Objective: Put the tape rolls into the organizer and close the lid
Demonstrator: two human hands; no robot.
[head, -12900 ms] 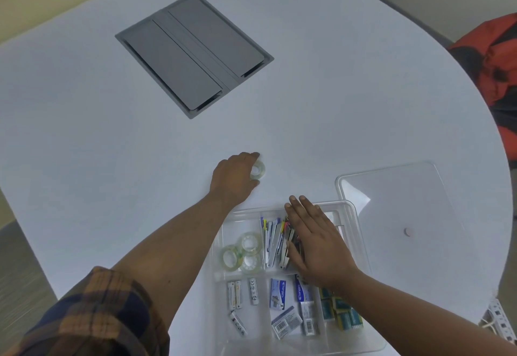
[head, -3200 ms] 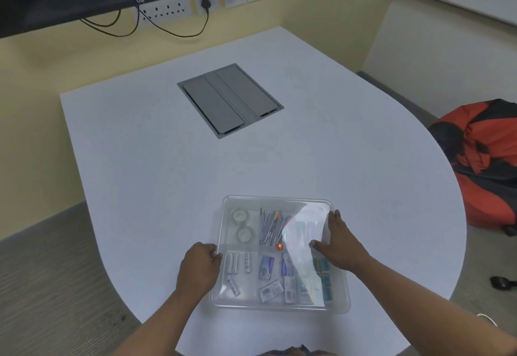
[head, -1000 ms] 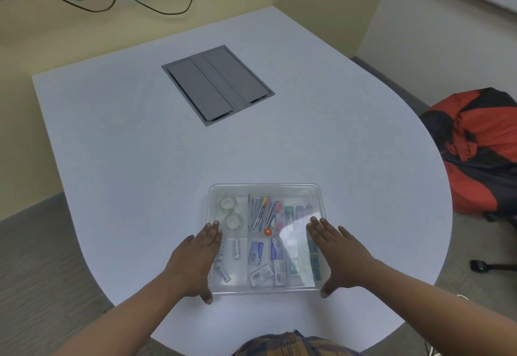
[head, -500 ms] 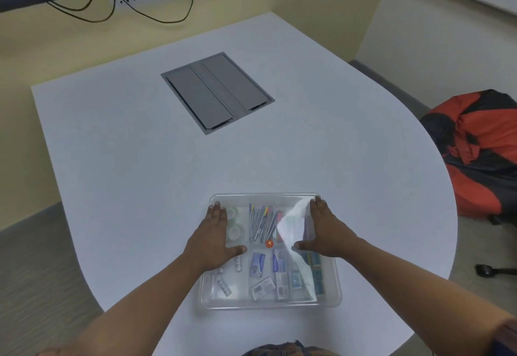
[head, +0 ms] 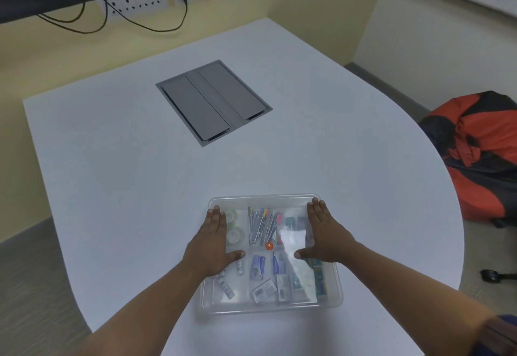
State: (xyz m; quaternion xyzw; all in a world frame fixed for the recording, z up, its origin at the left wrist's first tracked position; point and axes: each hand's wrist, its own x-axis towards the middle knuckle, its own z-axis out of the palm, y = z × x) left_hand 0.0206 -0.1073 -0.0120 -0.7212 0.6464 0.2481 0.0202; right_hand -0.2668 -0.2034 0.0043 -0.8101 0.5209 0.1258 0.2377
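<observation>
Under both palms, a clear plastic organizer [head: 272, 306] sits on the white counter [head: 140, 188] near its front edge, with the clear lid [head: 265, 202] lying on top of it. Left hand [head: 211, 246] flat on the lid's left part, fingers together and stretched away from the body, thumb spread toward the middle; it grips nothing. Right hand [head: 326, 237] flat on the lid's right part in a mirrored pose, fingertips close to the far right corner, thumb spread inward; it grips nothing either.

Tape rolls [head: 233, 228] lie inside the organizer, in the far left compartment, just beside the left hand's fingers on the thumb side (seen through the lid, partly blurred by glare). Between the two hands: a bundle of pens [head: 261, 225] in the middle far compartment and a small orange dot [head: 269, 245] on the lid between the thumbs. Toward the wrists, the near compartments hold small packets and batteries, hard to tell apart.

Well beyond the fingertips, a grey hatch [head: 214, 102] is set into the counter. Further off, wall sockets [head: 140, 2] with black cables. Off the right hand's outer side, an orange and black bag [head: 481, 154] on the floor.
</observation>
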